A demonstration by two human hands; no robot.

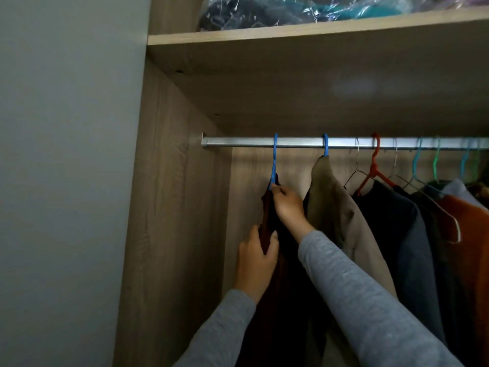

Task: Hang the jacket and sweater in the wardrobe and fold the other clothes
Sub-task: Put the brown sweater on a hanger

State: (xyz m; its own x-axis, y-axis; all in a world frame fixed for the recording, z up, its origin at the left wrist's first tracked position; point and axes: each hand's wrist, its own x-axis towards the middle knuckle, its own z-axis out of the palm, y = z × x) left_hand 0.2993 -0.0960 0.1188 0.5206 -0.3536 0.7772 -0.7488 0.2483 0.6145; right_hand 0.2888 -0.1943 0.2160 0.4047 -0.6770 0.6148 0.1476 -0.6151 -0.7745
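Task's thing: a dark garment (291, 300) is hung on a blue hanger (274, 160), which is hooked over the rail (238, 142) near the wardrobe's left wall (180, 207). Whether it is the sweater or the jacket cannot be told.
Long axis: vertical, straight below the hook, seen edge-on.
Right hand (288, 205): held at the hanger's neck, fingers pinched on the collar.
Left hand (255, 266): set lower, thumb and fingers clamped on the near edge.
Nearer the hook: the right hand.
Neighbour: a beige jacket (333, 213) is hung just beside the right wrist.
Next move, as judged: a downward smoothing along the garment, then release.
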